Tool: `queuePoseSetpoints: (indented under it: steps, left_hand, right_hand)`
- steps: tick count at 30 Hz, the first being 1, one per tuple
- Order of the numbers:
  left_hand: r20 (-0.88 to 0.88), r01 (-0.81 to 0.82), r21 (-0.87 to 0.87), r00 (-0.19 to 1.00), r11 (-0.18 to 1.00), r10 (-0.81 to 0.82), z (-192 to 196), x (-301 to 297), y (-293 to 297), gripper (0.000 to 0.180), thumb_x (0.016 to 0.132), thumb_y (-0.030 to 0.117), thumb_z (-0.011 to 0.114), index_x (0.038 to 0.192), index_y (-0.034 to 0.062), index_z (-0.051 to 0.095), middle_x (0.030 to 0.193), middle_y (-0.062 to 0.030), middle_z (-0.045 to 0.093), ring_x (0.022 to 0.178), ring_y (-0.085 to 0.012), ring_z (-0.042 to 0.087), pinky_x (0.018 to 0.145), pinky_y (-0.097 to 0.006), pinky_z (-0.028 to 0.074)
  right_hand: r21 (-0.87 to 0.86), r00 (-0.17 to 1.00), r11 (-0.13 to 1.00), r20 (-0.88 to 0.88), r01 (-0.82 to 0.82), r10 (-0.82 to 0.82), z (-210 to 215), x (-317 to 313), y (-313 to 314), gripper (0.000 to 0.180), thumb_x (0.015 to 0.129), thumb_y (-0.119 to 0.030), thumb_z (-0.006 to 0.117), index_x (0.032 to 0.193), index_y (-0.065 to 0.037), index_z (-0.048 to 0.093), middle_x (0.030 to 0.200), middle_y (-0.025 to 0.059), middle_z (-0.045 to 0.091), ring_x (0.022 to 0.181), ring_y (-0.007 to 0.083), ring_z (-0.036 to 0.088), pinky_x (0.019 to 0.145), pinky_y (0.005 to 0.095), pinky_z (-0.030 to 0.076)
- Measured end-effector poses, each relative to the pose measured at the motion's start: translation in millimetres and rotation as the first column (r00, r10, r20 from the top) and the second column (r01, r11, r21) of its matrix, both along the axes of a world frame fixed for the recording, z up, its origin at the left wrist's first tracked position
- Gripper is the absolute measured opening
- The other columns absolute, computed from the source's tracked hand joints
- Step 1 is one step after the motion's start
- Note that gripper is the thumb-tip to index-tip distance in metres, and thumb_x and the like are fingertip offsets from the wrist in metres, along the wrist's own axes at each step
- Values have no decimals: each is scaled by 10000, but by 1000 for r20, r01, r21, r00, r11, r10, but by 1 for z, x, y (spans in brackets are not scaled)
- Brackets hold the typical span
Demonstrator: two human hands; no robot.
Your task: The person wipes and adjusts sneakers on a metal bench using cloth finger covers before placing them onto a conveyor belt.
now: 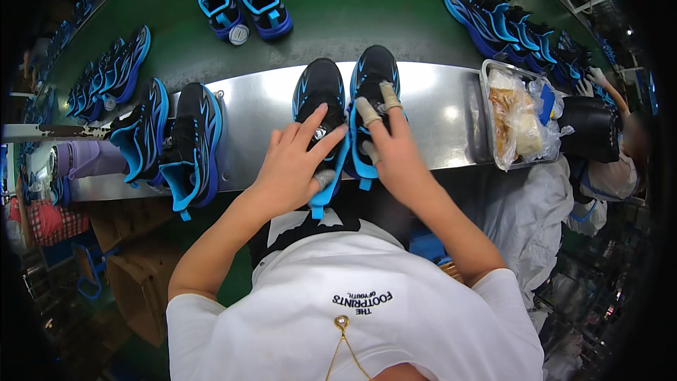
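Observation:
Two black sneakers with bright blue lining and soles stand side by side in front of me, toes pointing away, heels at the near edge of the metal ledge. My left hand lies over the opening of the left sneaker, fingers spread and a grey cover on the thumb. On the right sneaker, my right hand has its thumb at the collar and two fingers on the lacing, holding it. Pale covers wrap those fingertips. The hands partly hide both tongues and openings.
Another sneaker pair stands left on the metal ledge. Beyond lies a green surface with a third pair and rows of sneakers at both sides. Right are a tray of plastic-wrapped items and another person's hand.

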State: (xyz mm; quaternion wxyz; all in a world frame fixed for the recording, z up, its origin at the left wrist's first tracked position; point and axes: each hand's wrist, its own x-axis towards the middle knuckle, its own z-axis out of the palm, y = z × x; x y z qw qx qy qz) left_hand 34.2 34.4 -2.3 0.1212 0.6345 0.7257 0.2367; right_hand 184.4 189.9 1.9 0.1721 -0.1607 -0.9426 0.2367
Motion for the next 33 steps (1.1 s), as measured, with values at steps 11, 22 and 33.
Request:
queuePoseSetpoints:
  steps: [11,22,33]
  left_hand:
    - [-64,-181,258,977,949,204,-17,8,15,404,740,30,661,1142,71,656,1292,-118,604,969,-315,595,868,-404,467]
    - [192,-276,227,953,934,235,-6,9,18,271,735,-16,688,1002,28,668,963,-133,509,864,-307,551,744,-355,467]
    - [259,-361,169,914,917,312,-9,12,23,269,678,-14,713,939,18,654,914,-136,538,820,-323,579,723,-389,481]
  right_hand:
    - [-51,983,999,-184,-4,-6,-8,-1,5,437,862,-148,678,1252,10,558,1337,368,401,1215,538,432,1058,521,382]
    - [110,990,991,-109,-76,88,-13,11,21,300,887,-250,638,1104,-44,657,1337,302,478,1100,432,542,915,451,507]
    - [82,973,991,217,-102,82,11,5,33,413,792,-56,643,1203,-95,612,1173,110,591,996,327,603,821,403,530]
